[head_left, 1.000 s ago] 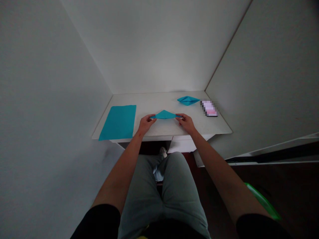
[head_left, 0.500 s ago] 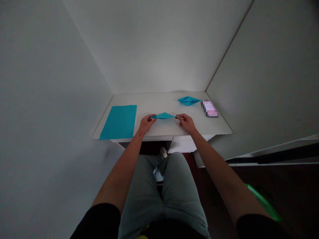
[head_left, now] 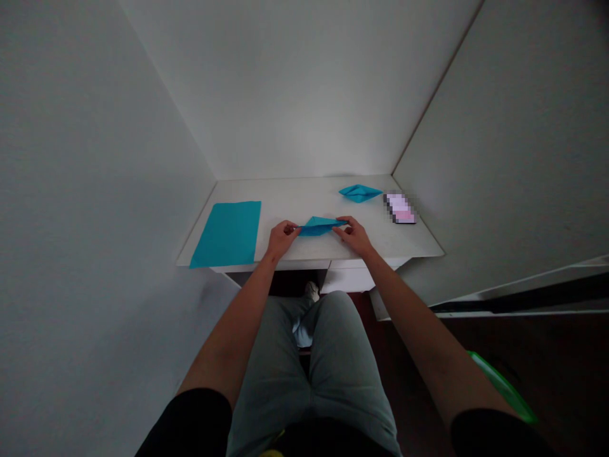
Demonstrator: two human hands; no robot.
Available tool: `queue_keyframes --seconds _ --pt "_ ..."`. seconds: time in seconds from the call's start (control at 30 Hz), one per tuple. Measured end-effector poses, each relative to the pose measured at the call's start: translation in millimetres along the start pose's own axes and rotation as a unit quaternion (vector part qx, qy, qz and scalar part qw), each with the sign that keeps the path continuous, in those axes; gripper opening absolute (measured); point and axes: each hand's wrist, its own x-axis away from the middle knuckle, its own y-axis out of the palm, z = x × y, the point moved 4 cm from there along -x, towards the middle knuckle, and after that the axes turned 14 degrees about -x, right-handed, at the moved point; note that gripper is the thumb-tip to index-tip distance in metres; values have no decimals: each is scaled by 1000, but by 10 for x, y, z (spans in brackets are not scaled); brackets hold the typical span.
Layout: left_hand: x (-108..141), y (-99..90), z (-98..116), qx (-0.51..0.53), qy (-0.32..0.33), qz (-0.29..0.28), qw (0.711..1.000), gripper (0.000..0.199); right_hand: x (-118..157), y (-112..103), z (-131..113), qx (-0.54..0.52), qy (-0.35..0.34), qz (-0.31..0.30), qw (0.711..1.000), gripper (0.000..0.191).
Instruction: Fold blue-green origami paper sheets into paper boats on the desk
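The left hand [head_left: 283,239] and the right hand [head_left: 354,236] pinch the two ends of a folded blue paper [head_left: 318,225] between their fingers, in the middle of the white desk [head_left: 304,197]; one folded blue shape [head_left: 360,193] lies done further back; one flat blue sheet [head_left: 226,234] lies not folded yet.

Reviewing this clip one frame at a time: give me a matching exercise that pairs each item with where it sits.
Items:
1. Flat blue paper sheet
2. Raised blue paper fold
3. Long flat blue paper fold
4. Pixelated rectangular object

Places:
A. Pinched between the left hand and right hand
B. Far right on the white desk
C. Lying at the desk's left end
D. Near the desk's back edge, right of centre

Pairs: 1-C, 2-D, 3-A, 4-B
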Motion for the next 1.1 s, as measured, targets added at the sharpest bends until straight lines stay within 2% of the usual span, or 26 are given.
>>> queue_keyframes --seconds 0.13,0.37,0.57,0.7,0.8,0.87,1.0,1.1 --pt "37 14 59 -24 43 -44 998 27 -22 8 24 -26 -9 7 1000 71" --pt "92 56 131 -77 88 -110 987 55 -21 33 -16 31 -34 -24 999 53" --pt "88 96 88 -72 74 -121 987 70 -46 50 8 90 -84 -62 990 45" --pt "86 105 56 -62 67 -115 989 67 -12 104 13 158 -83 -107 978 36" --pt "90 87 72 -68 80 -106 989 74 36 137 -24 212 -82 -127 966 34" --pt "87 81 83 -70 87 -102 988 70 61 150 -52 241 -81 -135 958 33" --pt "64 85 82 -86 103 -83 987 36 80 159 -82 268 -72 -137 951 36" --pt "49 83 70 -120 115 -54 985 28 82 165 -85 278 -69 -135 948 36"
